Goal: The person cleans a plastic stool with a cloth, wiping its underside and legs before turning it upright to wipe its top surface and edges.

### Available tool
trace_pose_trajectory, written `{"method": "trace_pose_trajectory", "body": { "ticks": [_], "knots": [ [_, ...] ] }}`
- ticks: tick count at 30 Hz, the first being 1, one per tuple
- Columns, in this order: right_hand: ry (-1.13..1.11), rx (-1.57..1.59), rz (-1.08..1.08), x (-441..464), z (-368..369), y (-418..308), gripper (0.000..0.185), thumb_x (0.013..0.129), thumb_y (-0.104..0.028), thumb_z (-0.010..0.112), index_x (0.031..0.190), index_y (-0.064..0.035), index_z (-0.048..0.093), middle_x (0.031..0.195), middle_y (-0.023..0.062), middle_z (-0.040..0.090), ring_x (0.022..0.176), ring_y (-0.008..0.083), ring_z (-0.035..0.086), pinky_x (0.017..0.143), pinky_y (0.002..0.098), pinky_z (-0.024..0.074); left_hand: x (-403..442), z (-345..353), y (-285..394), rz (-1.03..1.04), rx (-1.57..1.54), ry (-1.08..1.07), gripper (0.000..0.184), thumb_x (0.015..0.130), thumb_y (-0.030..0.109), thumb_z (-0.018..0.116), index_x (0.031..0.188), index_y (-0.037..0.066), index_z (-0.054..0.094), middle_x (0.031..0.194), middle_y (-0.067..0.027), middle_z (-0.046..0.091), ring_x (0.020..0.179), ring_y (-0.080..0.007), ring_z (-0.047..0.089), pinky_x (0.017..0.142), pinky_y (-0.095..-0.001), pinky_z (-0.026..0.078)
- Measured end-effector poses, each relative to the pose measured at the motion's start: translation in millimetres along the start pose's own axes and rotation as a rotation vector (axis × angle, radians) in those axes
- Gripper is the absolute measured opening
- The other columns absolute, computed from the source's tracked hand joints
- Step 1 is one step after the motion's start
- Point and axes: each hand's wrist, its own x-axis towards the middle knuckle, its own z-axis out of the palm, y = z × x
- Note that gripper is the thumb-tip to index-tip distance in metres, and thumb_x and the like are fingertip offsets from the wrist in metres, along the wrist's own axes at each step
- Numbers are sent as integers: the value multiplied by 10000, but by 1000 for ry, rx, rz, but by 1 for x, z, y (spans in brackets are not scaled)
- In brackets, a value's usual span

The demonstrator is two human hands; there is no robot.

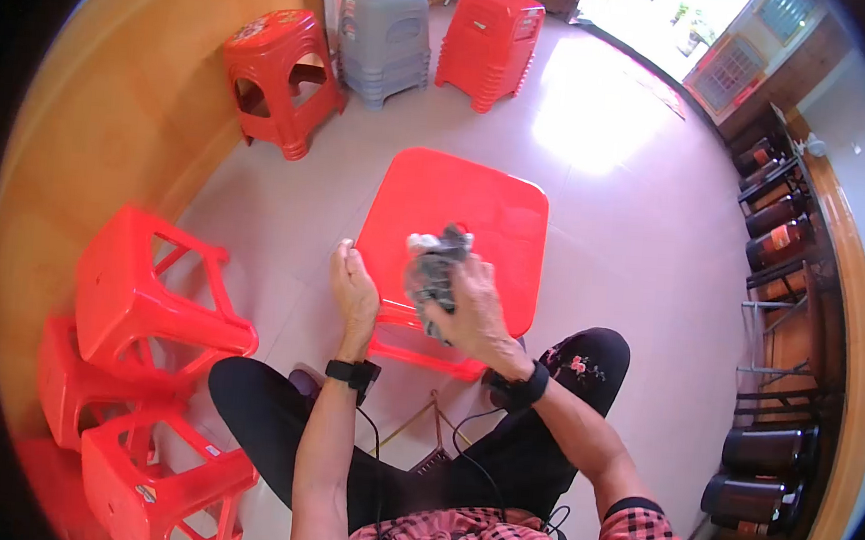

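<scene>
A red plastic stool (pixel 458 187) stands upright in front of my knees, its smooth square top facing me. My right hand (pixel 475 313) is closed around a crumpled grey cloth (pixel 436 275), which lies over the near half of the stool top. The cloth and fingers are slightly blurred. At the stool's left edge is my left hand (pixel 355 290), its fingers stretched out and the palm turned toward the side; it holds nothing.
Tipped red stools (pixel 150 295) lie at my left. Along the back stand a red stool (pixel 283 84), a grey stool stack (pixel 384 41) and a red stack (pixel 490 48). Dark jars (pixel 763 449) line the right wall. Cables (pixel 461 443) hang near my legs.
</scene>
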Motion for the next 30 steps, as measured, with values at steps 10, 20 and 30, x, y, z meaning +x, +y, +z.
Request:
{"method": "trace_pose_trajectory", "body": {
  "ticks": [10,20,30],
  "knots": [
    [-297,150,-552,90,54,1,410,711,-126,658,1101,-46,559,1038,199,524,984,415,499,934,519,396,-11,-2,-5,97,-172,21,384,989,306,360,1082,-25,531,944,-176,550,856,-293,529,801,-392,428],
    [-201,-410,-148,203,42,83,390,736,-238,645,1107,-118,643,1109,223,582,1047,413,554,888,502,477,-10,-8,20,-147,-168,-44,315,953,222,514,1112,-50,520,1032,-186,566,975,-290,532,904,-358,409],
    [-255,-515,265,117,-72,127,434,791,-263,663,1190,-118,575,1149,258,532,1040,467,549,878,527,475,-3,1,0,-129,-133,8,373,956,229,496,1191,-59,529,1155,-208,575,1097,-313,534,965,-384,400]
  ]
}}
